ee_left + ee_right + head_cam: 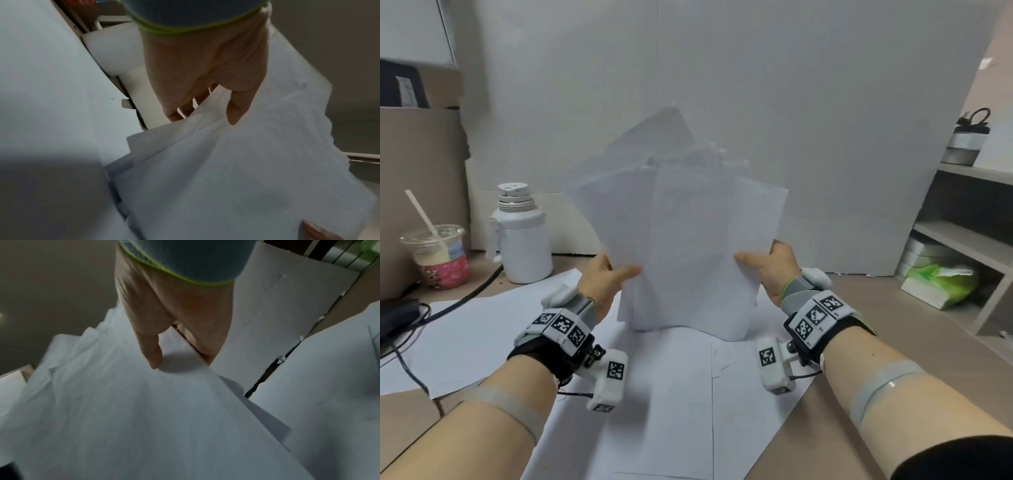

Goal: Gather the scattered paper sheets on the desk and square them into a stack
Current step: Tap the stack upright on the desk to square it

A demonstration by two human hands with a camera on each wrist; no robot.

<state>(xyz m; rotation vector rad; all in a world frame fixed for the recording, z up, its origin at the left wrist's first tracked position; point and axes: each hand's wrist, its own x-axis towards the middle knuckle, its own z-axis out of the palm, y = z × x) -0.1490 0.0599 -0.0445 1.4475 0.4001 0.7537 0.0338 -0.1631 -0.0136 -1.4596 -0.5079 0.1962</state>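
Both hands, left hand [604,275] and right hand [774,269], pinch upright paper sheets [688,246].

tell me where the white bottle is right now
In the head view the white bottle stands on the desk at the left, against the back wall, just right of the plastic cup with a straw and left of the held-up sheets.

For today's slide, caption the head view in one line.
Both hands hold fanned paper sheets upright on the desk.
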